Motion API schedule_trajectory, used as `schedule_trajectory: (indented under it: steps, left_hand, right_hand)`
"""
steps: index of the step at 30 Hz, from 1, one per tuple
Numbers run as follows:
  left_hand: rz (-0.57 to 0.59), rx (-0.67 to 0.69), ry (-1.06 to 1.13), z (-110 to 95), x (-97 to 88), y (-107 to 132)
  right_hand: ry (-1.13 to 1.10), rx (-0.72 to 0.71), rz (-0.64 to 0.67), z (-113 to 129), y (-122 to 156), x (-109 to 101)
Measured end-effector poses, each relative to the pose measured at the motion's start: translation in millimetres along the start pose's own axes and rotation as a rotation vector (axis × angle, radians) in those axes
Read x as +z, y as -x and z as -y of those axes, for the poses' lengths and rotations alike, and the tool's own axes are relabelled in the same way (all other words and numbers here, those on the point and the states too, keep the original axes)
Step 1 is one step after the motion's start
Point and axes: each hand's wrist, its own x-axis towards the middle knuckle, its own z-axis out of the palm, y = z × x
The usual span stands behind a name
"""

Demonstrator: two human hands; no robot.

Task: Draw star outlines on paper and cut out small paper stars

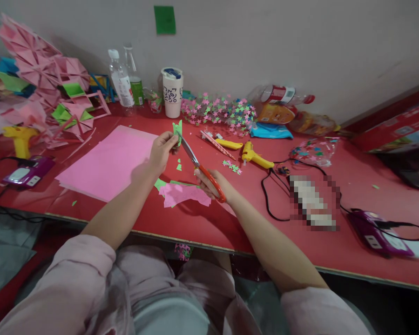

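Between the fingers of my left hand (163, 149) is a small piece of green paper (178, 130), held upright above the table. My right hand (211, 184) grips a pair of scissors (194, 159) with orange handles, and the blade tips reach the green paper's edge. Small green scraps (179, 165) lie on the red table beneath. Cut pink paper (185, 194) with green paper under it rests below my right hand. A stack of pink sheets (115, 158) lies to the left, partly behind my left forearm.
A white tumbler (172, 95), bottles (121, 83) and a clear container of paper stars (218, 111) stand along the wall. Yellow glue guns (255, 156) with cords lie at both sides, near purple power strips (380, 231). Pink folded-paper shapes (38, 65) fill the back left.
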Motion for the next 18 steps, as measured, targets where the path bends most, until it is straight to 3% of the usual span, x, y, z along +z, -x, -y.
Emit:
schedule_trajectory:
  steps: [18]
  left_hand:
    - [0.022, -0.004, -0.010, -1.4, -2.1, -0.7]
  right_hand:
    - [0.025, -0.018, -0.016, -2.3, -1.2, -2.5]
